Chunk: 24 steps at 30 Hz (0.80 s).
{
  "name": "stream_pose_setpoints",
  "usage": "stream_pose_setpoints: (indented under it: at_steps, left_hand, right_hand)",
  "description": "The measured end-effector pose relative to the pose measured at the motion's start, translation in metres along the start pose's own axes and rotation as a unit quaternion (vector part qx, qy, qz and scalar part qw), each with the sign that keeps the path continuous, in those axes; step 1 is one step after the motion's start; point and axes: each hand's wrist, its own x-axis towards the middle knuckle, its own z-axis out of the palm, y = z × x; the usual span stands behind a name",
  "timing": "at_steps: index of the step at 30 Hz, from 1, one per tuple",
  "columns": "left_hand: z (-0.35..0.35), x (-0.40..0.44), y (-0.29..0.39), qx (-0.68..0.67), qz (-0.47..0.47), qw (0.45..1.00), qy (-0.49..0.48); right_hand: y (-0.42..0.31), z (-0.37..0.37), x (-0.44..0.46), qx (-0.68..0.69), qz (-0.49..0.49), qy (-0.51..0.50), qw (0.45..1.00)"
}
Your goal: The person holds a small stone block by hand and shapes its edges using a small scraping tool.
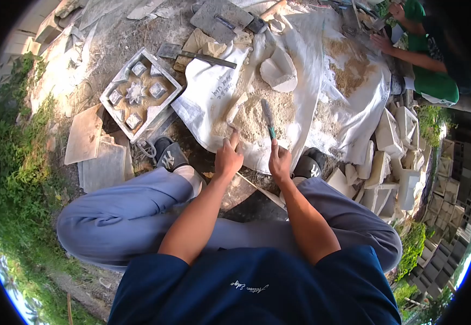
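My left hand [229,158] is closed round the short brown handle of a tool whose pale, narrow blade [236,110] lies over the powder; its exact kind is hard to make out. My right hand [280,161] grips a small trowel [268,115] by its green handle, its long grey blade pointing away from me. Both tools are over a heap of cream-coloured sandy powder [257,122] on a white woven sack [200,89]. Just beyond the heap sits a broken, whitish bowl-like container [278,71].
To the left stands a square mould [141,93] with raised blocks and a star. A flat-bladed tool [197,56] and a plastering float [222,20] lie at the back. Cast blocks [390,132] are piled on the right. Another person [430,59] crouches at the upper right.
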Motion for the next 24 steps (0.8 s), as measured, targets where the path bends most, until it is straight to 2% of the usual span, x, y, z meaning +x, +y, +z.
stream_pose_setpoints:
  at_steps: [1,3,4,5,7,8,11,13,14,15,17,18,20,22,23,24]
  left_hand:
    - [0.0,-0.001,0.0,0.003,0.011,1.0,0.008]
    - [0.003,-0.003,-0.004,0.005,0.022,1.0,0.018]
    - [0.006,-0.001,-0.007,0.006,0.021,1.0,0.015]
    - [0.01,0.002,-0.012,0.009,0.018,1.0,0.01]
    - [0.003,-0.004,-0.005,-0.003,-0.002,1.0,-0.001]
    - [0.005,-0.002,-0.007,0.002,0.017,1.0,0.006]
    - [0.004,-0.001,-0.006,0.012,0.049,0.998,0.028]
    - [0.005,0.001,-0.009,0.006,0.034,0.999,0.016]
    - [0.007,-0.001,-0.01,0.004,0.034,0.999,0.018]
    - [0.006,0.0,-0.008,0.004,0.033,0.999,0.018]
    - [0.004,0.0,-0.009,0.008,0.03,0.999,0.018]
    - [0.001,-0.003,-0.006,-0.006,0.028,1.0,0.013]
    - [0.002,-0.002,-0.005,-0.014,0.012,1.0,0.012]
    - [0.005,-0.002,-0.01,-0.006,0.011,1.0,0.012]
    - [0.006,0.001,-0.009,-0.001,0.014,1.0,0.015]
    - [0.005,-0.001,-0.008,-0.003,0.014,1.0,0.015]
  right_hand:
    - [0.016,0.0,-0.004,0.037,-0.037,0.003,0.999]
    - [0.034,-0.002,-0.018,-0.023,-0.09,0.008,0.996]
    - [0.033,-0.005,-0.021,-0.13,0.0,-0.048,0.99]
    - [0.032,0.002,-0.012,-0.201,0.047,-0.068,0.976]
    - [0.022,0.013,0.001,-0.146,0.059,-0.014,0.987]
    - [0.013,0.01,0.01,-0.139,0.087,-0.038,0.986]
    - [0.004,-0.006,0.006,-0.062,0.032,0.006,0.998]
    - [0.041,-0.001,-0.003,0.05,-0.047,0.015,0.998]
    - [0.05,-0.003,-0.01,-0.018,-0.039,0.013,0.999]
    - [0.054,0.0,-0.004,-0.017,-0.043,0.013,0.999]
    - [0.065,0.01,0.006,-0.209,0.077,-0.028,0.974]
    - [0.028,0.001,0.006,-0.158,0.085,-0.057,0.982]
    - [0.007,0.0,0.014,-0.136,0.063,-0.029,0.988]
    - [0.003,-0.001,0.006,-0.035,0.015,0.006,0.999]
    - [0.011,0.001,0.003,-0.036,0.013,0.006,0.999]
    - [0.03,0.005,-0.003,0.017,-0.031,0.019,0.999]
